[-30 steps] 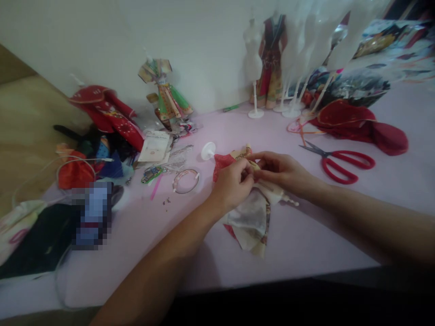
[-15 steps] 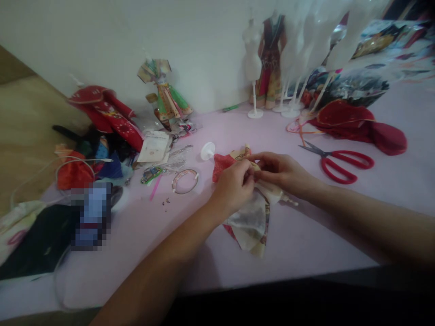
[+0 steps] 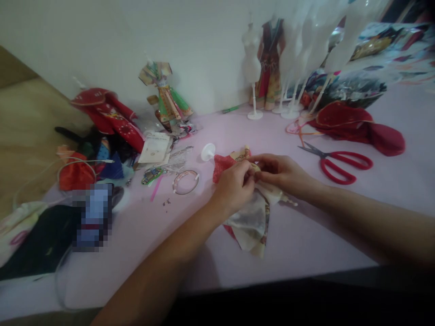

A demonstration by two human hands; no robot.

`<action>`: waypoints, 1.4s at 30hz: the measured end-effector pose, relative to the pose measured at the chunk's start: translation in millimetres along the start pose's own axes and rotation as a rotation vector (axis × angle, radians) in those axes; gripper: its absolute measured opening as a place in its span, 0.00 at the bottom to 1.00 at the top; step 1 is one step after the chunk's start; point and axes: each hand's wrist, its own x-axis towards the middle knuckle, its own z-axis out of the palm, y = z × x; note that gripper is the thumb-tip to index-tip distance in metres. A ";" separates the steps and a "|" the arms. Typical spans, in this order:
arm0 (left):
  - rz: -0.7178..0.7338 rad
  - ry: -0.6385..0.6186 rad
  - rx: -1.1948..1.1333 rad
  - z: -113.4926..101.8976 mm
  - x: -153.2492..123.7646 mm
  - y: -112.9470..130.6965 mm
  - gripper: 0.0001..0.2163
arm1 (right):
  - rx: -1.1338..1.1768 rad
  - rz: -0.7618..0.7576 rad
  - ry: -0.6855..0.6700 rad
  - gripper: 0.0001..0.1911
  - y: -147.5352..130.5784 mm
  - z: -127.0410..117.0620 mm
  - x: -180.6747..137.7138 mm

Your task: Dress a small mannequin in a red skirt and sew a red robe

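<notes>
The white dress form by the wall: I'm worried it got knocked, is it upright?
Upright: the white dress form stands straight on its thin pole, its round base flat on the pink table.

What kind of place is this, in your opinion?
Probably a small workspace for making doll clothes: it shows a white doll mannequin, red-handled scissors, and a patterned doll dress.

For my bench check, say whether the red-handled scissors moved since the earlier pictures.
No. The red-handled scissors sit as before against the red cloth beside them; both shifted slightly left together, so only the head camera moved.
</notes>
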 end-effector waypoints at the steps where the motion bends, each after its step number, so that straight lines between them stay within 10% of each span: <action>1: -0.004 0.000 -0.003 -0.2 0.0 0.4 0.06 | 0.000 -0.001 -0.003 0.20 0.3 0.1 0.0; 42: -0.046 0.024 -0.097 3.1 1.1 -4.6 0.05 | -0.009 -0.021 -0.037 0.22 5.3 -1.3 1.0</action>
